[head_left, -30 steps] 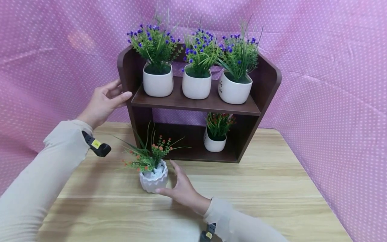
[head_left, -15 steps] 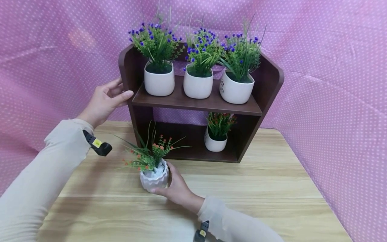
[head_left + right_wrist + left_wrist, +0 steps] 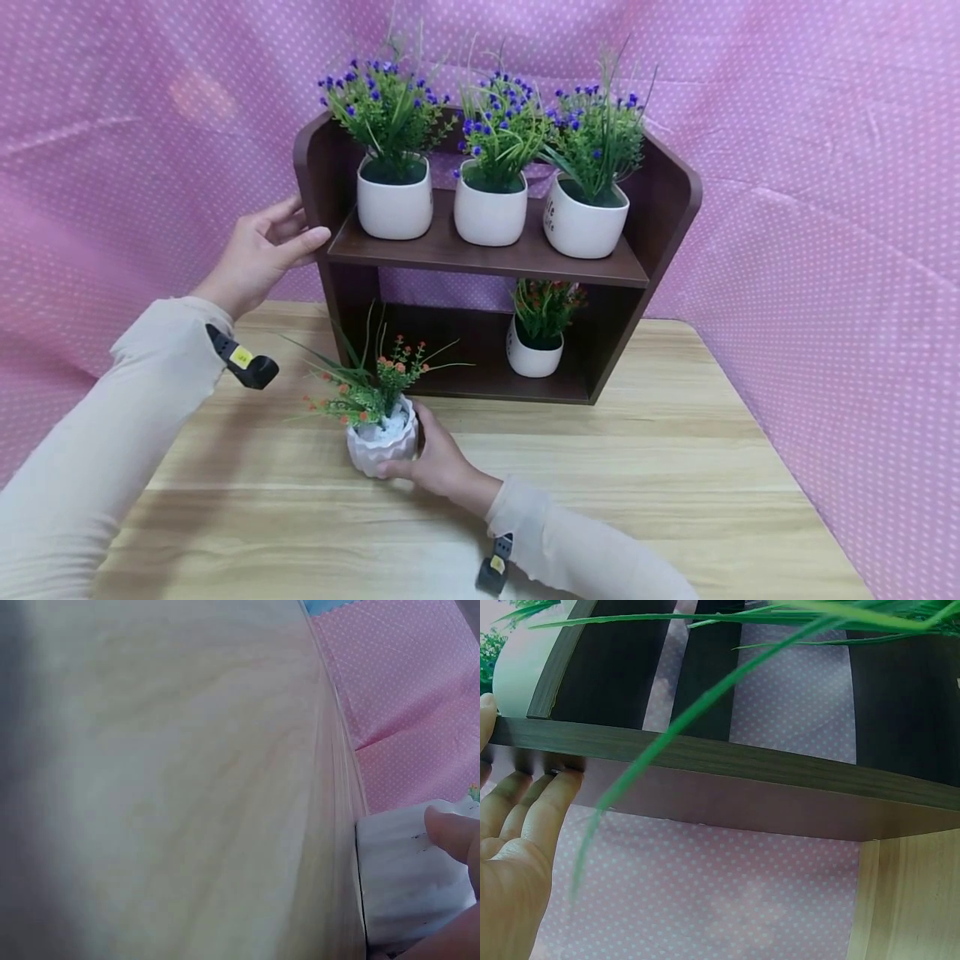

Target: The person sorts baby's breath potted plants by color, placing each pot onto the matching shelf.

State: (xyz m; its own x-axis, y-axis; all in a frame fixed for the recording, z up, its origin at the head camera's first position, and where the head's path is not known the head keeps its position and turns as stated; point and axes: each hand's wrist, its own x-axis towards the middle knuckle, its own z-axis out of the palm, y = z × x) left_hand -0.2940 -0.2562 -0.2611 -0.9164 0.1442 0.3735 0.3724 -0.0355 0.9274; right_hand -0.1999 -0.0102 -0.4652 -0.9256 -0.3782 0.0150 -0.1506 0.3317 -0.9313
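Observation:
A dark brown two-tier shelf stands on the wooden table. My left hand holds its left side panel, thumb at the front edge and fingers along the outer face, as the left wrist view shows on the panel. In front of the shelf's lower left corner sits a potted plant with orange flowers in a white wavy-rimmed pot. My right hand grips this pot from the right, thumb across its front; the other fingers are mostly hidden behind it. The right wrist view catches the thumb on the white pot.
On the upper tier stand three white pots with purple flowers: left, middle and right. A smaller white pot with red flowers is on the lower tier's right side. Pink dotted cloth hangs behind the table.
My right hand has moved left onto the wavy-rimmed pot, closing its thumb and fingers round it. The left hand has stayed on the shelf's side panel.

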